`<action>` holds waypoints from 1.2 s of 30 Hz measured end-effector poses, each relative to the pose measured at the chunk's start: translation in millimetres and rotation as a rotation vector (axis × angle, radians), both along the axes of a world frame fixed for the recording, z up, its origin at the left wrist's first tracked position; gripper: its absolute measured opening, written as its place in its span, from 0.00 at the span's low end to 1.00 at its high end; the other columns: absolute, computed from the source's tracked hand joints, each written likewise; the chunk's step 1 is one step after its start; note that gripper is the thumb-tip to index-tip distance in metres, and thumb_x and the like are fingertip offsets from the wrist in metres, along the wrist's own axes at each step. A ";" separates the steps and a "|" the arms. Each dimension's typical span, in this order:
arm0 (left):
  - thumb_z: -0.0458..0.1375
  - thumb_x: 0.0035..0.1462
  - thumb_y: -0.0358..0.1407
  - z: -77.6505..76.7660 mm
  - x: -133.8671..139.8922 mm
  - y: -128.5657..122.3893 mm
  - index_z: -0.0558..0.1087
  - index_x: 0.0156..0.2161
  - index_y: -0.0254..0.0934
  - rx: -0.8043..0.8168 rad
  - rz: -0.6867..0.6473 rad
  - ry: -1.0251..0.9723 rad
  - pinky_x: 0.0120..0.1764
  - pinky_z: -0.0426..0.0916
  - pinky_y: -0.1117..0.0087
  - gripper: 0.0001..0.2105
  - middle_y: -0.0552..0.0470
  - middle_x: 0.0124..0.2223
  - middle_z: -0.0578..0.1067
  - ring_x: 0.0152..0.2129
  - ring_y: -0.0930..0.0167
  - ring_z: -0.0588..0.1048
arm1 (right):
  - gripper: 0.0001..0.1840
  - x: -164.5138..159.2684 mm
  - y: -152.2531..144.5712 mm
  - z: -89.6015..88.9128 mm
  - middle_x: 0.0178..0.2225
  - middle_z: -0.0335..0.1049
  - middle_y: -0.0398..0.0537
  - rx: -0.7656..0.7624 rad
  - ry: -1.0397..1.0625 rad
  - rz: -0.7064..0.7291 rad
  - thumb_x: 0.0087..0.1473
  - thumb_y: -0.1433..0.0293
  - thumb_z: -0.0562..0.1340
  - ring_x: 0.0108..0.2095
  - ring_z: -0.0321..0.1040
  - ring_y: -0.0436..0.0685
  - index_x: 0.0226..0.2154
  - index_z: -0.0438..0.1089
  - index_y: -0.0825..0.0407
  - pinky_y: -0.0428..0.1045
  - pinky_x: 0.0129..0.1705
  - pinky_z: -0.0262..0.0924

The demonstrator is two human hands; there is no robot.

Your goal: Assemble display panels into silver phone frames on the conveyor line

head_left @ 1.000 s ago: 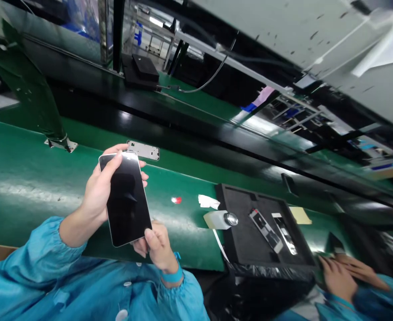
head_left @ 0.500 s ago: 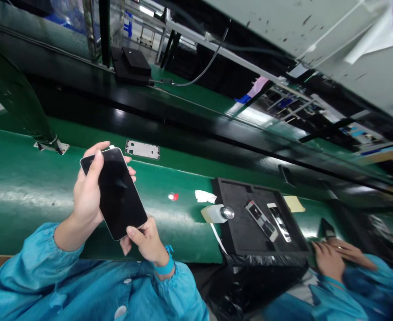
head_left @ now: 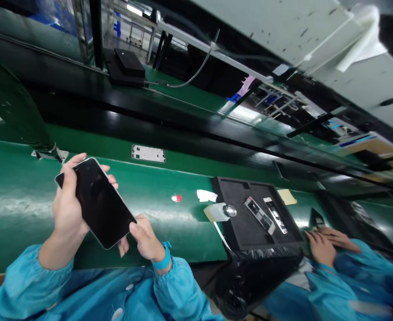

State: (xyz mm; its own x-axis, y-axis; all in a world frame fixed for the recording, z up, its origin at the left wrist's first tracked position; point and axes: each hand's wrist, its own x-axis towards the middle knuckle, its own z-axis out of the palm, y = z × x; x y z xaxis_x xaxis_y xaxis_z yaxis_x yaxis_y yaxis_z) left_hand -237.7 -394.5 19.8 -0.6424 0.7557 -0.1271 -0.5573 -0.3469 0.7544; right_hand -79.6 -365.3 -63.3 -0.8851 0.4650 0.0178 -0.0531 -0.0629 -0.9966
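A black-screened smartphone [head_left: 104, 205] with a thin pale rim is tilted above the green bench. My left hand [head_left: 67, 207] is closed around its upper part, thumb over the top left corner and fingertips showing past the far edge. At the lower right corner, my right hand [head_left: 148, 238] pinches the edge with its thumb; its fingers are partly hidden behind the phone. Beyond the phone, a pale phone mid-frame [head_left: 149, 153] with cut-outs lies flat on the bench's far strip.
Right of my hands are a small red-and-white scrap [head_left: 176, 198], a crumpled white paper [head_left: 206, 195] and a metal-capped bottle [head_left: 219, 212]. The black foam tray [head_left: 230, 191] carries two phone parts. A co-worker's hands [head_left: 326, 245] are at far right. A green post [head_left: 19, 102] stands left.
The phone and both hands have shifted left and slightly down, with the phone tilted further. My right thumb has slid from the screen's corner to its edge. The whole view has shifted a little.
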 end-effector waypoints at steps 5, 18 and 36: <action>0.49 0.71 0.59 -6.4 -44.2 -24.4 0.76 0.49 0.51 -0.079 0.022 -0.027 0.35 0.82 0.65 0.21 0.54 0.38 0.84 0.31 0.66 0.83 | 0.43 -31.1 5.6 -1.8 0.14 0.64 0.43 0.009 0.019 0.186 0.68 0.37 0.48 0.17 0.60 0.50 0.18 0.68 0.50 0.47 0.25 0.59; 0.62 0.62 0.59 -19.9 -64.8 -19.0 0.82 0.40 0.39 -0.366 -0.491 0.373 0.34 0.80 0.62 0.23 0.44 0.38 0.86 0.31 0.57 0.84 | 0.41 -84.9 21.7 -8.0 0.18 0.63 0.39 -0.196 0.056 -0.358 0.58 0.30 0.56 0.21 0.63 0.50 0.30 0.72 0.52 0.45 0.24 0.60; 0.49 0.67 0.64 -1.9 -42.8 91.2 0.79 0.42 0.51 -0.480 -0.488 0.164 0.34 0.83 0.64 0.25 0.59 0.38 0.87 0.32 0.64 0.85 | 0.34 109.3 79.2 18.3 0.58 0.77 0.59 0.206 0.115 -0.881 0.66 0.43 0.60 0.48 0.80 0.61 0.63 0.71 0.47 0.56 0.50 0.73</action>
